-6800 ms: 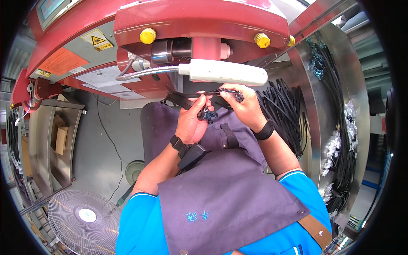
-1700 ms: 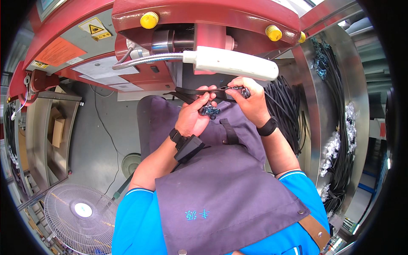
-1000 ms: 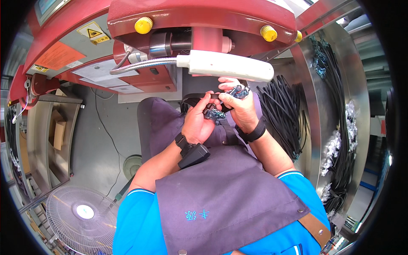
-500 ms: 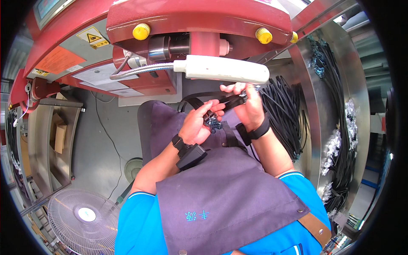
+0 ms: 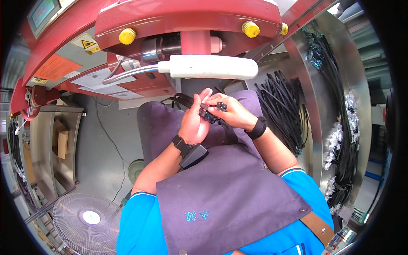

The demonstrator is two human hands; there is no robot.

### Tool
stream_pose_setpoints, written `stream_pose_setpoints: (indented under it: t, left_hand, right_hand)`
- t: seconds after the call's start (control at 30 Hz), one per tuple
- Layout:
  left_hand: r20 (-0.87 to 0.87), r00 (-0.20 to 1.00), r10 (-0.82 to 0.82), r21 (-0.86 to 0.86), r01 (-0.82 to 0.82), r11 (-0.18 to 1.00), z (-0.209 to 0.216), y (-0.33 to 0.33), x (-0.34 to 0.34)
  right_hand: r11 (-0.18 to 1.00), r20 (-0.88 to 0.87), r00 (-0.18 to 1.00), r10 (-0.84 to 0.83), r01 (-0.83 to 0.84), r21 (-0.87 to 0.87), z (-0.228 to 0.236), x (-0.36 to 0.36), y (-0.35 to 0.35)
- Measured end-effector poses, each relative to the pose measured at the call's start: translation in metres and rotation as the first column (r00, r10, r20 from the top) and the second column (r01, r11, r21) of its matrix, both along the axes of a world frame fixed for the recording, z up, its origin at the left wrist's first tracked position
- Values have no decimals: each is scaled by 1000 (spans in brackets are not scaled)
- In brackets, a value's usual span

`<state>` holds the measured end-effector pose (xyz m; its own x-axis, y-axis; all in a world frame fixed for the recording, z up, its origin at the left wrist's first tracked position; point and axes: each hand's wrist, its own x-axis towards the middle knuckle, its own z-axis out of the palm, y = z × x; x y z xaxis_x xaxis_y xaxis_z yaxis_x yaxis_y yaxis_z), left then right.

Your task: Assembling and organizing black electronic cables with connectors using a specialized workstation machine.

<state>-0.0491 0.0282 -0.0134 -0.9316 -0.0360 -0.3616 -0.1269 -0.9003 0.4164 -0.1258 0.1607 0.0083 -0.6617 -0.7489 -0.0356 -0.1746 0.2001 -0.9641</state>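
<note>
Above my lap, my left hand (image 5: pixel 194 123) is closed around some black straps (image 5: pixel 182 100), whose long ends stretch away to the left beyond the fingers. Dark, shiny, lumpy end pieces (image 5: pixel 207 116) stick out between my two hands; their exact kind is too small to make out. My right hand (image 5: pixel 234 112) meets the left one, its thumb and fingers pinched on these strap ends. Part of the straps is hidden behind the fingers. A white lamp head (image 5: pixel 212 67) on a bendy metal neck hangs just beyond my hands.
A red machine (image 5: pixel 187 19) with yellow knobs spans the far side. To the right, a bundle of black straps (image 5: pixel 282 112) hangs beside a metal trough (image 5: pixel 312 123) holding more straps with plastic-wrapped ends. A fan (image 5: pixel 87 225) stands at the lower left, near a metal shelf (image 5: pixel 46 153).
My right hand has come down and inward, turning to meet the left hand at the strap ends. The left hand stays nearly in place, its fingers now pointing further away from me.
</note>
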Motion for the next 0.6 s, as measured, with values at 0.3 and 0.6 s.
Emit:
stream_pose_setpoints:
  t: [0.3, 0.6]
  left_hand:
    - [66, 993, 101, -165, -89, 982, 4, -18, 3]
    - [-40, 988, 150, -126, -154, 980, 20, -18, -3]
  right_hand:
    - [993, 64, 994, -87, 81, 85, 22, -17, 0]
    - [970, -214, 947, -241, 232, -67, 39, -17, -6]
